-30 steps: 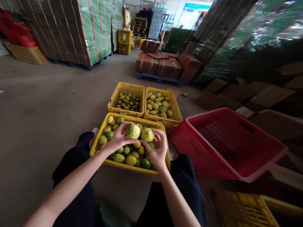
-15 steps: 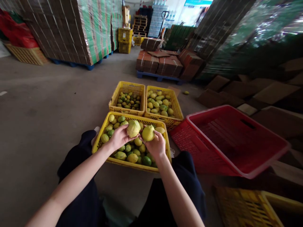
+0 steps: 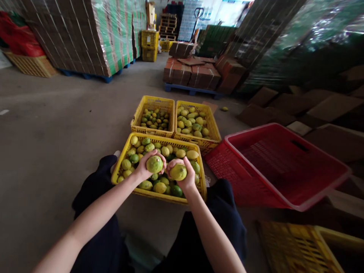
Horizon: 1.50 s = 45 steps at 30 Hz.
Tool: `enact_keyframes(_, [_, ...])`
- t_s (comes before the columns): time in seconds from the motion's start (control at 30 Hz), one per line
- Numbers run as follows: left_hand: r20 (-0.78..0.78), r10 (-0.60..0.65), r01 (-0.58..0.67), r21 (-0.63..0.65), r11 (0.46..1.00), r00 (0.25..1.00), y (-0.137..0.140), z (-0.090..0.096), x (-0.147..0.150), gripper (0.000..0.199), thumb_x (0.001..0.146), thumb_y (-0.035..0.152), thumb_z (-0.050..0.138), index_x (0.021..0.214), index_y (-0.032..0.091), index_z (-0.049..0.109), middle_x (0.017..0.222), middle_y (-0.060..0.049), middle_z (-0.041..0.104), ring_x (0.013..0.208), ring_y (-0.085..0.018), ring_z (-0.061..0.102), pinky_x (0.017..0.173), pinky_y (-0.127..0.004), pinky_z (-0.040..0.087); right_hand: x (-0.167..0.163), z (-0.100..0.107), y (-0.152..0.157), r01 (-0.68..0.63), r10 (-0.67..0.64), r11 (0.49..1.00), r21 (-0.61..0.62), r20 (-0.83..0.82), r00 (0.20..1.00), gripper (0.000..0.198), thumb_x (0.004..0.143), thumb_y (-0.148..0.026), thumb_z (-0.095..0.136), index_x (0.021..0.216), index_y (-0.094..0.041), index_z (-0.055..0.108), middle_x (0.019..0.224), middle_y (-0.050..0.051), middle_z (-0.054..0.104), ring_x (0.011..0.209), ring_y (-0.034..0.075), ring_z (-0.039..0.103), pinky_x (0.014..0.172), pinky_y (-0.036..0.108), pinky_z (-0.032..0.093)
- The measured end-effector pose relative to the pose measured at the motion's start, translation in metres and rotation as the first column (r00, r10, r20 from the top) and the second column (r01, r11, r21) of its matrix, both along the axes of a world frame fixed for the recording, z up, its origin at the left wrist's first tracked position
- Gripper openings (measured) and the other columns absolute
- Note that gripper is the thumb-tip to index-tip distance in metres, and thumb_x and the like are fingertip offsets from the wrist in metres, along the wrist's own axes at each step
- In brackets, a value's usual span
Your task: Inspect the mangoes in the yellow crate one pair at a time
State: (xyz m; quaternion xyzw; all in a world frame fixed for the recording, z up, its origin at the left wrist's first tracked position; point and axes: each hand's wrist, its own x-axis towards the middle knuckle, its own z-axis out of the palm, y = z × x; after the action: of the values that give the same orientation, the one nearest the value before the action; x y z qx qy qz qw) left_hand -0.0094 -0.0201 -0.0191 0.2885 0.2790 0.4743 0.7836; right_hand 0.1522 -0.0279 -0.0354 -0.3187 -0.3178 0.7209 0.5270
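Above floor [image 3: 51,125] and crate [image 3: 163,197], gripping lemon [image 3: 154,164] in left fingers [image 3: 164,163], second lemon [image 3: 178,172] in right fingers [image 3: 171,165]; could drop either by loosening

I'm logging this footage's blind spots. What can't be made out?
In the head view:
- Undersides of the left-hand fruit and right-hand fruit: hidden by the left hand and right hand.
- Part of the near yellow crate: covered by both hands.
- Lower-right yellow crate: cut off by the frame's edge.
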Motion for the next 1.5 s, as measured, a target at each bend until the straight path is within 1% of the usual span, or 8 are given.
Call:
enact_keyframes(0.2, [0.009, 0.105, -0.099, -0.263, 0.960, 0.994, 0.007, -0.001, 0.002, 0.044, 0.089, 0.059, 0.063, 0.084, 0.016, 0.067, 0.070, -0.004, 0.069, 0.050, -0.015, 0.065, 0.039, -0.023, 0.048, 0.003, 0.000, 0.009, -0.010, -0.021, 0.986, -0.164, -0.191, 0.981, 0.035, 0.076, -0.051, 0.063, 0.082, -0.018, 0.072, 0.080, 0.009, 0.075, 0.079, 0.026, 0.072, 0.047, 0.027, 0.052])
enact_keyframes(0.4, [0.020, 0.168, -0.145, -0.409, 0.901, 0.986, 0.011, -0.007, 0.001, 0.036, 0.089, 0.053, 0.065, 0.096, 0.017, 0.070, 0.073, -0.005, 0.072, 0.056, -0.016, 0.069, 0.048, -0.023, 0.055, 0.003, -0.006, 0.012, 0.021, -0.095, 0.967, -0.255, -0.282, 0.955, 0.036, 0.080, -0.039, 0.060, 0.109, -0.021, 0.071, 0.083, 0.005, 0.076, 0.054, 0.015, 0.061, 0.036, 0.020, 0.041])
enact_keyframes(0.5, [0.130, 0.219, -0.142, -0.438, 0.888, 0.967, 0.007, -0.007, 0.002, 0.027, 0.092, 0.040, 0.062, 0.099, 0.016, 0.071, 0.072, -0.006, 0.072, 0.070, -0.020, 0.074, 0.058, -0.025, 0.060, -0.002, -0.013, 0.012, 0.101, -0.203, 0.950, -0.296, -0.337, 0.919, 0.032, 0.082, -0.040, 0.060, 0.106, -0.022, 0.072, 0.077, 0.002, 0.073, 0.048, 0.012, 0.055, 0.037, 0.021, 0.043])
enact_keyframes(0.67, [0.277, 0.431, -0.233, -0.538, 0.810, 0.859, 0.005, -0.003, 0.006, 0.023, 0.093, 0.021, 0.054, 0.109, 0.016, 0.070, 0.085, -0.005, 0.076, 0.081, -0.019, 0.076, 0.074, -0.030, 0.063, -0.011, -0.014, 0.009, 0.108, -0.280, 0.905, -0.412, -0.385, 0.879, 0.022, 0.081, -0.028, 0.061, 0.100, -0.024, 0.070, 0.086, 0.002, 0.076, 0.064, 0.015, 0.067, 0.052, 0.022, 0.055])
enact_keyframes(0.87, [0.311, 0.431, -0.199, -0.566, 0.800, 0.847, 0.008, -0.007, 0.010, 0.024, 0.097, 0.024, 0.050, 0.106, 0.014, 0.070, 0.080, -0.006, 0.073, 0.072, -0.017, 0.073, 0.070, -0.027, 0.063, -0.016, -0.005, 0.006, 0.082, -0.303, 0.873, -0.481, -0.403, 0.864, 0.019, 0.087, -0.030, 0.053, 0.095, -0.021, 0.068, 0.080, 0.004, 0.075, 0.059, 0.016, 0.066, 0.048, 0.023, 0.052])
enact_keyframes(1.07, [0.365, 0.436, -0.179, -0.562, 0.807, 0.823, 0.009, -0.013, 0.013, 0.038, 0.097, 0.030, 0.050, 0.129, 0.014, 0.065, 0.108, -0.014, 0.075, 0.097, -0.025, 0.076, 0.083, -0.036, 0.065, -0.015, -0.006, 0.008, 0.090, -0.327, 0.853, -0.515, -0.392, 0.860, 0.031, 0.091, -0.029, 0.048, 0.111, -0.019, 0.069, 0.085, 0.007, 0.076, 0.066, 0.018, 0.069, 0.050, 0.023, 0.054])
enact_keyframes(1.33, [0.248, 0.584, -0.277, -0.696, 0.662, 0.773, 0.013, -0.016, 0.018, 0.050, 0.098, 0.033, 0.047, 0.142, 0.009, 0.054, 0.120, -0.021, 0.072, 0.103, -0.030, 0.075, 0.075, -0.038, 0.066, -0.016, -0.022, 0.014, 0.089, -0.352, 0.823, -0.561, -0.381, 0.855, 0.031, 0.097, -0.033, 0.047, 0.112, -0.013, 0.066, 0.082, 0.010, 0.075, 0.082, 0.021, 0.072, 0.068, 0.028, 0.062])
enact_keyframes(1.5, [0.265, 0.520, -0.269, -0.621, 0.736, 0.812, 0.013, -0.016, 0.015, 0.040, 0.098, 0.034, 0.045, 0.128, 0.014, 0.064, 0.103, -0.014, 0.075, 0.086, -0.023, 0.076, 0.068, -0.031, 0.064, -0.017, -0.021, 0.015, 0.129, -0.326, 0.851, -0.508, -0.320, 0.890, 0.029, 0.100, -0.042, 0.046, 0.105, -0.023, 0.067, 0.090, 0.005, 0.076, 0.077, 0.019, 0.071, 0.063, 0.030, 0.061])
